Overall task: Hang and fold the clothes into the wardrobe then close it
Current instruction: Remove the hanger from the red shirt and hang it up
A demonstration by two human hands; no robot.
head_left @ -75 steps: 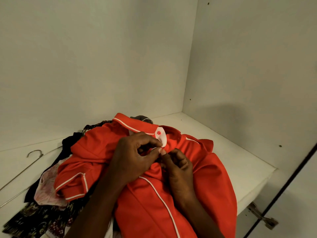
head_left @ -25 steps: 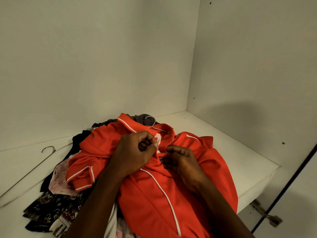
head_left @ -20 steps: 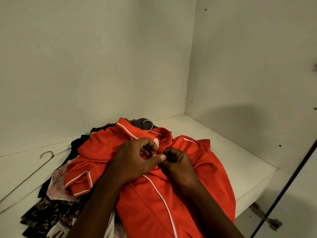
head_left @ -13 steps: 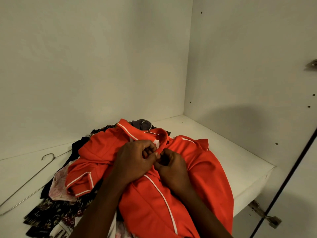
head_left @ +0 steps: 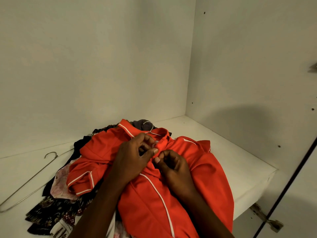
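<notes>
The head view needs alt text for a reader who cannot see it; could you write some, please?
The left hand and right hand pinch the front of a red shirt below its collar. It lies on a pile of clothes on a white wardrobe shelf, a wire hanger beside the pile.

Single wide-angle camera, head-worn, facing forward and down at close range. Fingers [head_left: 145, 140] of the left hand [head_left: 132, 162] and right hand [head_left: 173, 167] sit low centre on the red white-piped fabric shirt [head_left: 149, 203]. The white board wardrobe corner [head_left: 187, 93] lies beyond the fingers.
</notes>
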